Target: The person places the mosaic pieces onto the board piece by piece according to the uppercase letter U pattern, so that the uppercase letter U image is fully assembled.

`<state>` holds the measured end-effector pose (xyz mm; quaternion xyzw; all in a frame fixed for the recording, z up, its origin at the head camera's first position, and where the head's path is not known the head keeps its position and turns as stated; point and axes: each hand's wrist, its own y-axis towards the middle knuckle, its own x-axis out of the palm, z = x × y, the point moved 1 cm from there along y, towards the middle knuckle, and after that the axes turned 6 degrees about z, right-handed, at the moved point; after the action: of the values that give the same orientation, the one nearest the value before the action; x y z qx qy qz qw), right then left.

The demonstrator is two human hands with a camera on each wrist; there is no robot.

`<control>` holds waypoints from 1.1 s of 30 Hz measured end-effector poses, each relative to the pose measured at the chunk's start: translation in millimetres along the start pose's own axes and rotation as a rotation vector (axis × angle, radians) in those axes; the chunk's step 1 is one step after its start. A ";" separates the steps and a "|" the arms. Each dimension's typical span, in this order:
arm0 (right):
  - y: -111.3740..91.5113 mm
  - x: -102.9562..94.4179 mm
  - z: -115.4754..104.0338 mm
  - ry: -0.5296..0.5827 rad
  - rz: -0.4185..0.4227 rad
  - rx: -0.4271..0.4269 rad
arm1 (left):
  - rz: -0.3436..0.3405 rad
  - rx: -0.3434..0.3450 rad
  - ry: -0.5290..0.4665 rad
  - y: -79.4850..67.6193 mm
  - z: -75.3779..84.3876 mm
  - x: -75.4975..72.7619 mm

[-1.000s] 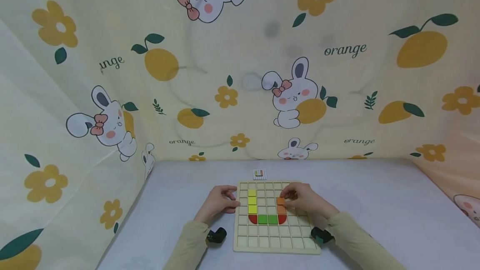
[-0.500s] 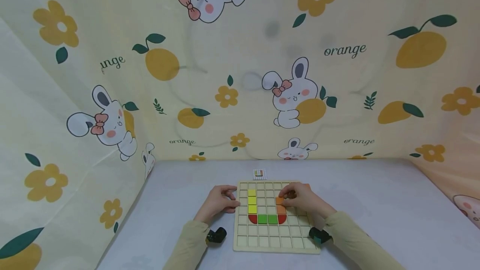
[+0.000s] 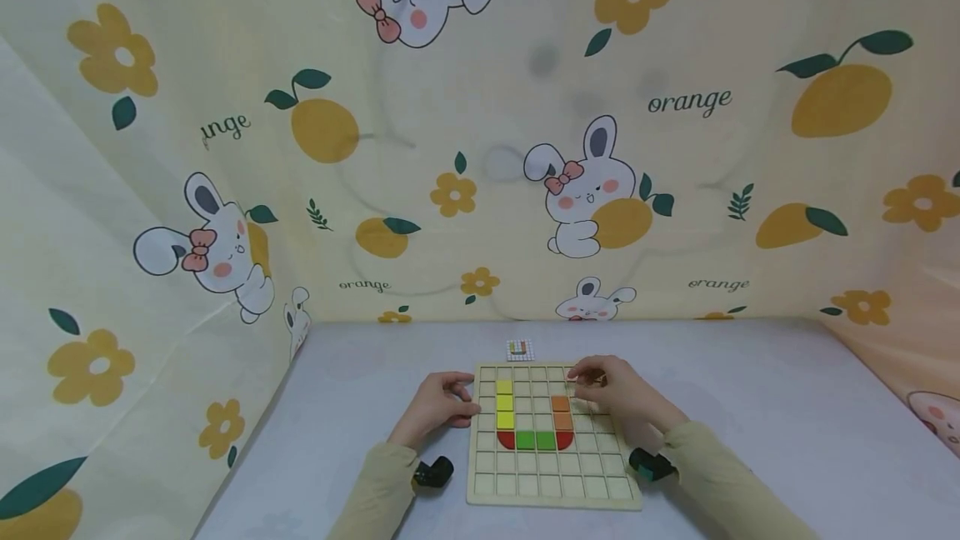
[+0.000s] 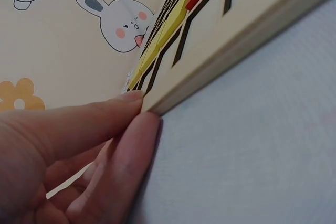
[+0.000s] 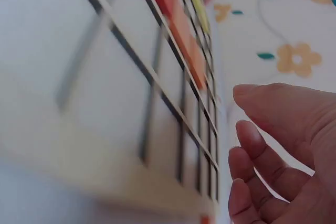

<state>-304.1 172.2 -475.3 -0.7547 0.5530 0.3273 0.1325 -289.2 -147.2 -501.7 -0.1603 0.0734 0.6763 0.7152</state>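
Observation:
A pale wooden grid board (image 3: 555,486) lies on the table, with square tiles and two curved ones forming a U. Its left arm has yellow tiles (image 3: 505,403), its right arm orange tiles (image 3: 561,413). Green tiles (image 3: 536,440) run along the base between red corner tiles (image 3: 506,440). My left hand (image 3: 438,401) pinches the board's left edge between thumb and finger. Over the board's back right part, my right hand (image 3: 618,390) hovers with relaxed fingers and nothing between them. A bit of orange (image 5: 205,219) shows at the board's edge in the right wrist view.
A small card (image 3: 520,349) printed with a coloured U on a grid lies just behind the board. The white table (image 3: 360,373) meets a patterned curtain (image 3: 480,215) at the back and sides. A dark camera sits on each wrist.
The right hand has let go of the upper orange tile, which sits in its cell, and has drawn back to the right. The left hand has stayed at the board's edge.

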 end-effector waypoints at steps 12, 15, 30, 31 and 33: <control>-2.4 -46.0 37.6 -0.100 0.066 0.117 | 0.005 -0.004 -0.002 0.4 0.1 0.0; -3.1 -48.2 46.0 -0.094 0.065 0.156 | 0.005 -0.005 0.000 0.4 0.1 0.1; -0.5 -40.1 61.0 -0.117 0.086 0.239 | 0.003 -0.015 0.000 0.6 -1.0 0.7; -0.8 -39.9 61.0 -0.116 0.090 0.249 | 0.003 -0.015 -0.001 0.5 -1.1 0.5; -1.8 -39.7 61.0 -0.113 0.093 0.252 | 0.004 -0.017 -0.006 0.7 -1.2 0.1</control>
<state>-330.6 236.8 -496.0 -0.6860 0.6156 0.3031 0.2420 -289.8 -147.4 -502.9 -0.1642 0.0659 0.6789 0.7126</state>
